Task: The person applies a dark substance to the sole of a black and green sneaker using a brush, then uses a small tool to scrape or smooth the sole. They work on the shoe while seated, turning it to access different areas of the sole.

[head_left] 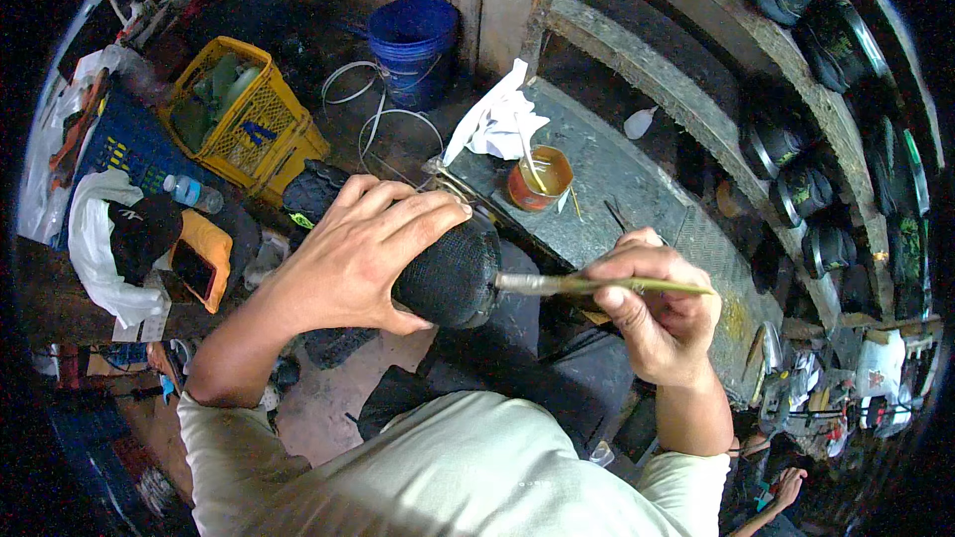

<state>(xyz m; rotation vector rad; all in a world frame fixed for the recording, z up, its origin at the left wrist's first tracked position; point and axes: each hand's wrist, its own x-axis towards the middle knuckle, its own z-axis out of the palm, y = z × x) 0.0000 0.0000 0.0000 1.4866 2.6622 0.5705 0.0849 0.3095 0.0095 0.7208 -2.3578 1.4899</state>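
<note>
**A brush point(572, 284) was held at the edge of a black mesh piece point(448, 283)**

I had the left hand point(373, 244) clamped around the black mesh piece, which was rounded like a shoe toe, with fingers over its upper side and the thumb along its lower edge. The right hand point(662, 303) was pinched firmly on the yellow-green handle, and on my feed the bristles, aimed toward the left hand, appeared to touch the right side of the piece. The hands were apart, with piece and bristles between them.

Ahead of the right hand and a little to its left, I saw an orange tin point(524, 193) on a grey bench point(607, 164), a light stick leaning in it. A white cloth point(494, 124) lay just behind the tin. Well ahead of the left hand stood a blue bucket point(410, 60); to that hand's left were a yellow crate point(274, 144) and a plastic bottle point(194, 194). Far right of the right hand, black shoes point(828, 249) lined a wooden rack point(676, 80).
</note>
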